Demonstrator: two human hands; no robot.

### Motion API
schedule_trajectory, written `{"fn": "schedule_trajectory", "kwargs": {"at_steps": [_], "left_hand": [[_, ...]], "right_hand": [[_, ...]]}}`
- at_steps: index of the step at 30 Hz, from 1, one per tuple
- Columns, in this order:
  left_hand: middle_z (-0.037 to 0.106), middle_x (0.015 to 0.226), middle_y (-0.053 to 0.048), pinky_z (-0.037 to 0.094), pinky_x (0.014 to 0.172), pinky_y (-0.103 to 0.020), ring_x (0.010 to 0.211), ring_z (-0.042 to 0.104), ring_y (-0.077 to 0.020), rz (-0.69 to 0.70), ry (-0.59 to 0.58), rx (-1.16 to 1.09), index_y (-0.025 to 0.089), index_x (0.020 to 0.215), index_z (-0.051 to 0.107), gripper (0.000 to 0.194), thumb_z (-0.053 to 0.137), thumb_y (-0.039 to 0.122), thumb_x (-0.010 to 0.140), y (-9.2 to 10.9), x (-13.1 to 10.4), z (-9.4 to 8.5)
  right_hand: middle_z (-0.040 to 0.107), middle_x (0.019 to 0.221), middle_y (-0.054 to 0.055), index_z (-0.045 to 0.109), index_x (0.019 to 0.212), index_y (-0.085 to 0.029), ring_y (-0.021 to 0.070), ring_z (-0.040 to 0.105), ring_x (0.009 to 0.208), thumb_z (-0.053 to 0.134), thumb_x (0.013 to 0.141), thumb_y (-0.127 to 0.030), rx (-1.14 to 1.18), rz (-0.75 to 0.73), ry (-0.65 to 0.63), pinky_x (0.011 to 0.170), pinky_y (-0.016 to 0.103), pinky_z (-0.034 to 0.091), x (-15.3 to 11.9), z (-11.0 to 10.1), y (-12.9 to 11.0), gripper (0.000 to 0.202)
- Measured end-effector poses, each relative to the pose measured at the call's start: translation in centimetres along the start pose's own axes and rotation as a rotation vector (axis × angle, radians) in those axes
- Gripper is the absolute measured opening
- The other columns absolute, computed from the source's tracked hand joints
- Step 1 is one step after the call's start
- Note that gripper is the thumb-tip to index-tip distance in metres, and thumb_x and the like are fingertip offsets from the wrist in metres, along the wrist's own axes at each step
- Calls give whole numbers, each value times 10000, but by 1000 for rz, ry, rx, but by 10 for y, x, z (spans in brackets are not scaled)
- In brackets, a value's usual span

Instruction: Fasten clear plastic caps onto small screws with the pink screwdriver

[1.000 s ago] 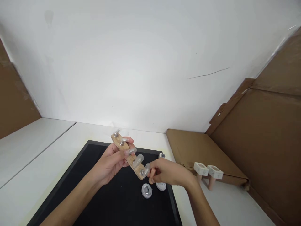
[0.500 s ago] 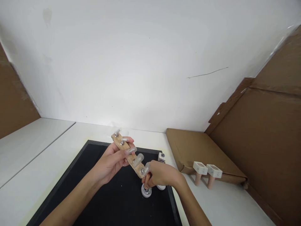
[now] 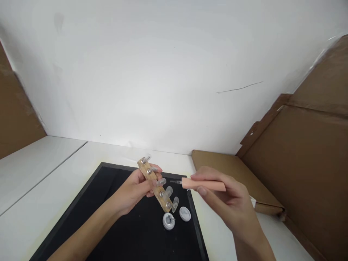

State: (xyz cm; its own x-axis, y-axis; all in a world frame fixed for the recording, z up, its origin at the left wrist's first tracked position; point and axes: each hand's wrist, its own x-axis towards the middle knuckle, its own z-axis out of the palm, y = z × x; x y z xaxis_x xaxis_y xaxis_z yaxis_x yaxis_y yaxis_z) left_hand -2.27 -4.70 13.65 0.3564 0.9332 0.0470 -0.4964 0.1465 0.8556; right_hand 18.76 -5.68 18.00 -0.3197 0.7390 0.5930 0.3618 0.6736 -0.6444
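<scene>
My left hand [image 3: 133,190] grips a wooden strip [image 3: 152,177], tilted above a black mat. Along the strip sit several round metal studs carrying clear false nails [image 3: 168,193]. My right hand [image 3: 225,197] pinches the pink handle of a nail polish brush [image 3: 203,184] between thumb and fingers. The brush's dark tip points left at the middle false nails, and I cannot tell whether it touches one. Below the strip stands an open small round jar [image 3: 169,221] with silvery contents. A round white lid [image 3: 185,214] lies to the jar's right.
The black mat [image 3: 119,232] covers much of the white table [image 3: 35,181]. A flat cardboard box [image 3: 214,159] lies at the right, with a white block [image 3: 253,201] partly hidden behind my right hand. Brown cardboard panels [image 3: 310,145] flank the white back wall.
My right hand has moved right, away from the strip's lower end, and the pink-handled brush now shows in it. The strip has shifted slightly right. The bottles by the box are now mostly hidden.
</scene>
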Motion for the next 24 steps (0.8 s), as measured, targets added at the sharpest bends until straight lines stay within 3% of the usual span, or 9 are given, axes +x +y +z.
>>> {"fn": "schedule_trajectory", "kwargs": {"at_steps": [3,7,13,16,19,22,24], "left_hand": [[555,713,31,263,518,-218,567,413,-57,4,-49,8,174,890,629,323,806,340,676,-4,-1,-1],[552,706,37,267,521,-220,562,413,-55,8,-39,5,184,900,638,306,802,326,685,-6,-2,0],[539,666,42,258,515,-217,558,419,-57,-33,18,-13,172,866,628,336,831,314,639,-2,-5,6],[549,665,38,275,527,-214,568,441,-60,-75,47,-77,169,866,624,346,839,293,626,-2,-6,9],[574,690,26,293,538,-211,583,460,-62,-129,43,-168,167,876,633,370,851,283,601,-5,-8,12],[614,741,-1,316,554,-213,615,494,-73,-192,10,-249,161,888,641,367,849,277,608,-12,-12,17],[637,780,-20,339,583,-217,650,523,-83,-227,-7,-292,159,896,640,353,840,277,630,-20,-17,22]], "right_hand": [[686,753,-6,665,953,-265,134,615,635,597,825,-122,45,-147,-71,562,237,473,1,5,-9,204],[678,734,-22,674,892,-255,114,600,607,586,799,-44,-1,-136,-56,544,216,454,4,7,-12,247],[656,758,-12,675,946,-264,130,573,659,603,828,-111,21,-118,84,582,248,444,-1,7,-9,206],[642,761,4,714,910,-267,148,565,690,664,806,-167,130,-41,309,578,260,439,-6,5,-11,153],[593,781,-12,679,749,-273,123,532,649,597,875,-250,207,-7,521,534,236,420,-14,-2,-16,153],[576,737,-10,633,622,-246,136,556,734,603,870,-253,172,29,541,630,226,459,-38,-12,-20,250],[644,793,9,653,620,-245,173,603,892,610,857,-313,13,157,430,752,224,483,-65,-17,-20,250]]}}
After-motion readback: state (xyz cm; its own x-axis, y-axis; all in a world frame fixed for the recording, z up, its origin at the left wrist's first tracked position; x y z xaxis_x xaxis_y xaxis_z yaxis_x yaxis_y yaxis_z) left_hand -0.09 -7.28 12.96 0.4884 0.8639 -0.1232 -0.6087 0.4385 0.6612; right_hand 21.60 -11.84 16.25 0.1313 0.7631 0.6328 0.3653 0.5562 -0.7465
